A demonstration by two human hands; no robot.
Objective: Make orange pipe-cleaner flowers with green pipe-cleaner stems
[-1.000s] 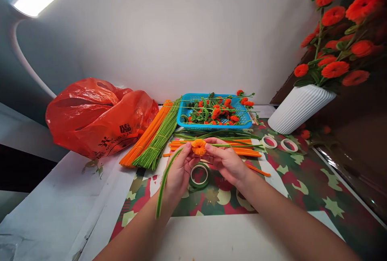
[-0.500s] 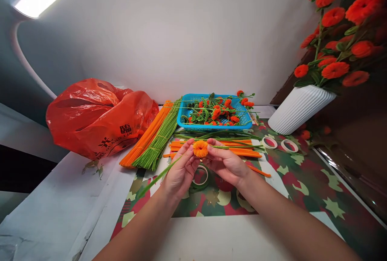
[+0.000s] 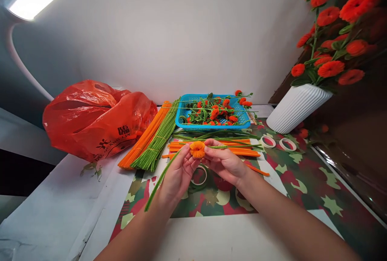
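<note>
Between my two hands is a small orange pipe-cleaner flower [image 3: 197,149], its round face turned toward me. My left hand [image 3: 179,168] pinches its left edge, and a green pipe cleaner [image 3: 157,188] slants down to the left from behind that hand. With thumb and fingers my right hand [image 3: 225,161] grips the flower's right side; a green stem passes near these fingertips toward the right. Just below the hands a roll of tape [image 3: 199,175] lies on the patterned cover. What the lower fingers touch behind the flower is hidden.
Behind my hands lie orange pipe cleaners [image 3: 242,152] and a blue basket [image 3: 182,120] of red-orange flowers. Bundled green pipe cleaners [image 3: 155,144] and a red plastic bag [image 3: 84,124] are at left. Tape rolls [image 3: 288,145] and a ribbed white vase [image 3: 298,107] stand at right.
The flower has tilted slightly, and its petals look more spread. The loose end of the green pipe cleaner at left has swung downward. The whole view has shifted a little.
</note>
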